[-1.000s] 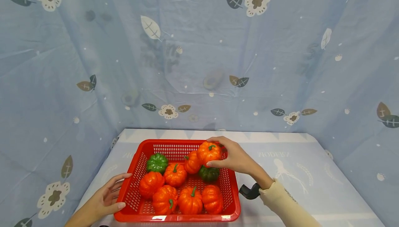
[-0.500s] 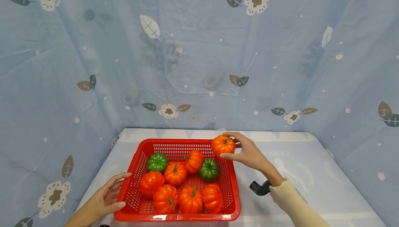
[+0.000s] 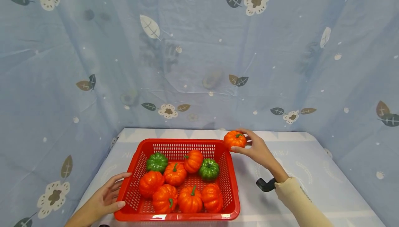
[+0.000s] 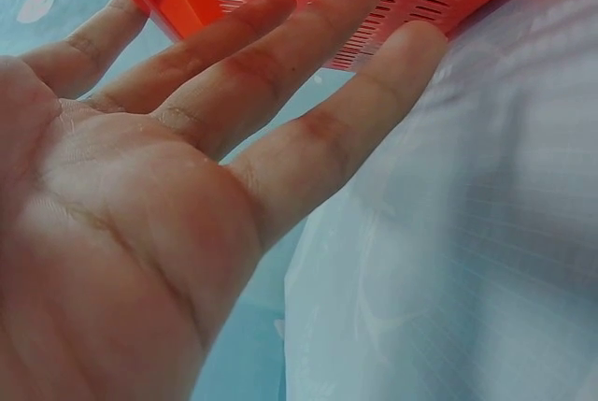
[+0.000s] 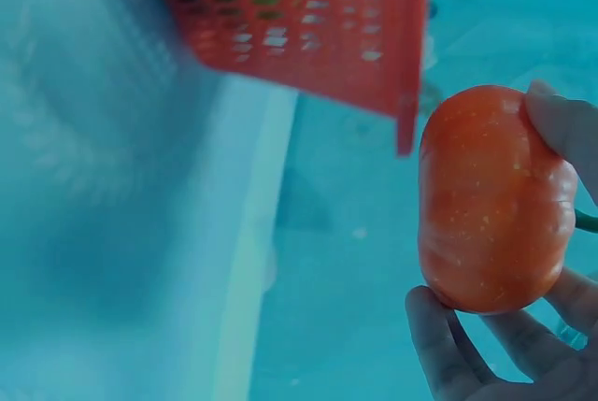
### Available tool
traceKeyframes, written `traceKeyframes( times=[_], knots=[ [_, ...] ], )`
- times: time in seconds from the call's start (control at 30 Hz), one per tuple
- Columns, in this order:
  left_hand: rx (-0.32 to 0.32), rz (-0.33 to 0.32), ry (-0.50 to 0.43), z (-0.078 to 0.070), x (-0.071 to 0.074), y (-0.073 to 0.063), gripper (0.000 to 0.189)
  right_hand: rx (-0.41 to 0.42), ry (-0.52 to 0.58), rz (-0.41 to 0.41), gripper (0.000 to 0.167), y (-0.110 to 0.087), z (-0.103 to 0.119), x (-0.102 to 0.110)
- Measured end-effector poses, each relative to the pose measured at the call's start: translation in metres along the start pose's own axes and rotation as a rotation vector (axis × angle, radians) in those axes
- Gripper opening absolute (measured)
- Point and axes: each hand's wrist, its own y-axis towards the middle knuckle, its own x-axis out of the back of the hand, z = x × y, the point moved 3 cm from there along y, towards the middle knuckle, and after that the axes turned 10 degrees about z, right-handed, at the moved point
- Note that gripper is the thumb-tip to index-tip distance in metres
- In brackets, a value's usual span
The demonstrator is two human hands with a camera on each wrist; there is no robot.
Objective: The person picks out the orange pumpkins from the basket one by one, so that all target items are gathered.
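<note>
My right hand [image 3: 257, 150] grips a small orange pumpkin [image 3: 235, 140] with a green stem, thumb and fingers on opposite sides. It is up at the far right corner of a red plastic basket [image 3: 236, 195]. In the right wrist view the pumpkin [image 5: 495, 200] appears beside the basket's side wall [image 5: 327, 55]. At the basket's left side is my left hand [image 3: 104, 197], its fingers extended and the fingertips right at the wall. Inside the basket lie several orange pumpkins [image 3: 190, 200] and two green ones, one at the left [image 3: 157, 162] and one at the right [image 3: 209, 169].
The basket stands on a table [image 3: 299, 192] with a pale patterned cover. Blue floral cloth [image 3: 199, 53] hangs behind the table and at both sides. A black curved piece [image 3: 265, 184] shows by the right wrist.
My right hand has carried the orange pumpkin rightward and away from me, from over the basket to its far right corner, uncovering the right green pumpkin. The left hand stays put.
</note>
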Motion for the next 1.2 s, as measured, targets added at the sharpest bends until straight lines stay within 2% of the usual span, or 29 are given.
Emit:
traceKeyframes(
  times=[0.13,0.27,0.53,0.7,0.97,1.2],
  knots=[
    [-0.033,0.051,-0.019,0.000,0.001,0.000,0.071,-0.055,0.021,-0.009,0.076,0.001,-0.018,0.000],
    [-0.039,0.059,-0.018,0.002,0.002,0.000,0.071,-0.087,0.023,-0.028,0.077,0.003,-0.033,0.000],
    [0.017,0.002,-0.014,0.001,0.001,0.000,0.071,-0.152,0.007,-0.054,0.084,0.006,-0.070,0.001],
    [0.041,-0.019,-0.015,0.001,0.000,0.000,0.071,-0.187,-0.031,-0.059,0.082,0.003,-0.090,0.001],
    [0.037,-0.021,-0.018,0.004,0.001,0.000,0.070,-0.256,-0.039,-0.052,0.082,-0.001,-0.107,-0.001],
    [0.020,-0.004,-0.032,0.003,0.001,-0.001,0.072,-0.272,-0.061,-0.041,0.081,-0.001,-0.112,-0.002]
  ],
)
